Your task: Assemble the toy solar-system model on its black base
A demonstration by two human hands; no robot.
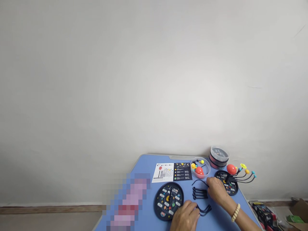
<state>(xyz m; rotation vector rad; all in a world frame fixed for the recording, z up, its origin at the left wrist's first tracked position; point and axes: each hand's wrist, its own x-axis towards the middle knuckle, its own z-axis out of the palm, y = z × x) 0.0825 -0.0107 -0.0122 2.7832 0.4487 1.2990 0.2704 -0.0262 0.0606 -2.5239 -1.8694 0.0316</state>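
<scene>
My right hand (pixel 218 190) pinches one end of a thin curved black rod (pixel 200 180), whose free end points left. Several straight black rods with ringed ends (pixel 200 193) lie in a row just below it on the table. Lower down, my left hand (pixel 185 217) has its fingers curled at the ends of several curved black rods (pixel 204 210); its fingertips are partly hidden. Beside that hand sits a round black base (pixel 168 201) printed with planets and labels, with a short black post standing near its middle.
An instruction sheet (pixel 164 173) lies behind the base. Next to it, a clear bowl (pixel 208 170) holds coloured balls. Stacked round containers (pixel 218 158) stand at the back right. An assembled planet model (pixel 231 169) is right of my right hand. Boxes (pixel 298 213) sit beyond the blue table (pixel 149 221).
</scene>
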